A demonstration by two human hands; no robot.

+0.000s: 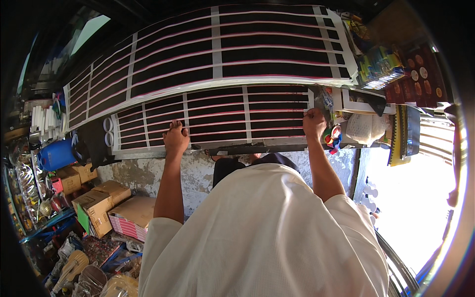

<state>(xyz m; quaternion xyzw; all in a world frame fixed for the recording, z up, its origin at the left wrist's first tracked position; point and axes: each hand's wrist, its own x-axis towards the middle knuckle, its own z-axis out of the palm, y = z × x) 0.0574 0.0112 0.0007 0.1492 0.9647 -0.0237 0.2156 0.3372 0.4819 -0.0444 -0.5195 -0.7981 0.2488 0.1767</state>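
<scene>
A long printed sheet (217,119) with black panels parted by white and pinkish strips lies on the bench in front of me. My left hand (176,137) rests on its near part, left of the middle, fingers bent and slightly apart with the tips on the sheet. At the sheet's right end is my right hand (314,123), its fingers closed at the edge; whatever they pinch is too small to make out. Beyond lies a larger stack of similar sheets (173,48), overlapping the far side of the near sheet.
Two white rolls (108,131) stand by the sheet's left end. A tape roll (336,132) with coloured ribbons is beside my right hand. Further right is a wrapped whitish bundle (365,128). Lower left are a blue container (57,156), cardboard boxes (95,207) and plastic-wrapped goods.
</scene>
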